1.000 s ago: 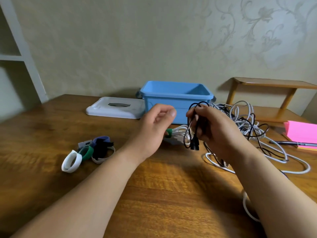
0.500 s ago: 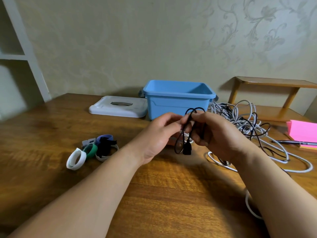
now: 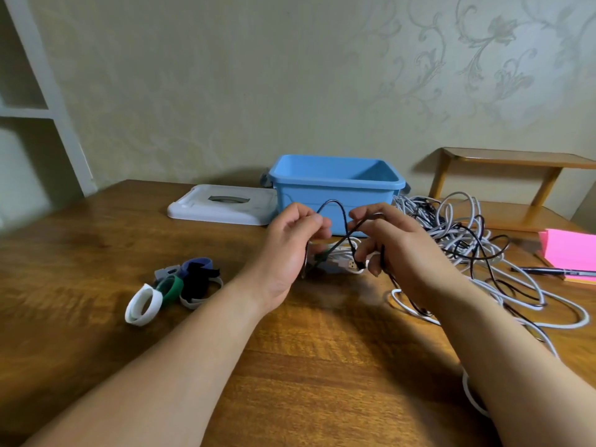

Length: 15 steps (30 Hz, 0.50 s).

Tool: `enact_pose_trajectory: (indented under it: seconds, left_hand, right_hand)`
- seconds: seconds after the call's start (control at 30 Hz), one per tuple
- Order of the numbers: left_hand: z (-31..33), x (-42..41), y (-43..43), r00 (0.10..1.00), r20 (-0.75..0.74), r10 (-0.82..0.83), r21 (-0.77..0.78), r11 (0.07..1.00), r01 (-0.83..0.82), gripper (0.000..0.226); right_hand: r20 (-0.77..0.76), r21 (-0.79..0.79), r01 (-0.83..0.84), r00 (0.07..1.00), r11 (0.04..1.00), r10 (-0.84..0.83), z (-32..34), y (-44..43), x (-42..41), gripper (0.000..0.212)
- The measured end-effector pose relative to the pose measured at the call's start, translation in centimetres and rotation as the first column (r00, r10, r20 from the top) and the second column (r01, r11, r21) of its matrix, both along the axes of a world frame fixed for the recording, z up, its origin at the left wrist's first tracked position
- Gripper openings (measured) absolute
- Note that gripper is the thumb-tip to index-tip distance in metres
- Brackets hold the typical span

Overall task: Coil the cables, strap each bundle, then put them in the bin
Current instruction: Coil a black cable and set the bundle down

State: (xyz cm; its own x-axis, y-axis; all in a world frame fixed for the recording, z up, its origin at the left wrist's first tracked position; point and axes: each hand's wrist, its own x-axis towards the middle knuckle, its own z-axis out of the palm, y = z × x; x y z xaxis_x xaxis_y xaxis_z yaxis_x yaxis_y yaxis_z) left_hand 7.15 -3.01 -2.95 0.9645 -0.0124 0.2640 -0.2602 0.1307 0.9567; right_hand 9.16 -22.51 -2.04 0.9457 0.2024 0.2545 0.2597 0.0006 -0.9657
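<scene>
Black cable (image 3: 335,206) pinched by left hand (image 3: 290,250) and right hand (image 3: 409,253) before one blue bin (image 3: 335,185).

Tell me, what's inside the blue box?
Nothing shows inside the blue bin: just bare walls. Its floor is hidden by the front wall, so something flat could lie there.

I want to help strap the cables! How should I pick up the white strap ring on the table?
Pinch the white strap ring by its top edge, coming from above. It stands on its edge, tilted, at the near left end of the strap pile, so its upper band is bare. A finger can slip through the open loop, thumb outside. Come from the left so you don't bump the green strap touching it.
</scene>
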Motion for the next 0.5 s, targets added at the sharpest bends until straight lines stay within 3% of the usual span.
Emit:
enact_pose_trajectory:
  seconds: [0.1, 0.27, 0.5]
  left_hand:
    - [0.5, -0.3, 0.2, 0.999, 0.021, -0.046, -0.098, 0.994, 0.048, 0.020]
    - [1.2, -1.2, 0.4, 0.973, 0.015, -0.229, -0.279, 0.934, 0.224, 0.018]
    - [0.5, -0.5, 1.1, 0.994, 0.006, -0.108, -0.223, 0.969, 0.107, 0.012]
  right_hand:
    - [-0.026, 0.032, -0.039, 0.999, 0.999, 0.040, 0.1, -0.3, 0.2, 0.023]
    - [-0.073, 0.007, -0.247, 0.966, 0.969, 0.247, 0.3, -0.3, -0.4, 0.025]
    - [-0.090, -0.084, -0.437, 0.898, 0.896, 0.430, 0.7, -1.1, -0.8, 0.011]
